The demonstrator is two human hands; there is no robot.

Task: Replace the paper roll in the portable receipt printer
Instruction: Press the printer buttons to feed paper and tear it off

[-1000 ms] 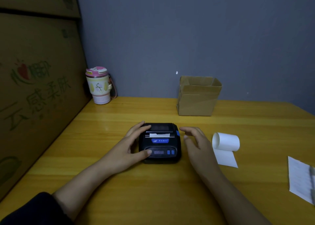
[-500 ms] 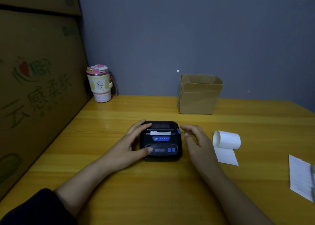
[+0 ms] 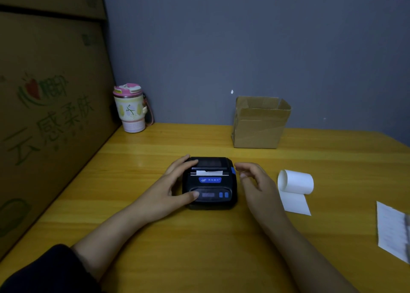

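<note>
Printer (image 3: 210, 183) between both hands' fingers (image 3: 177, 166)

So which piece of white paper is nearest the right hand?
The paper roll, lying on its side just beside the right hand, tail unrolled toward the camera. The printed receipt lies at the table's right edge.
</note>
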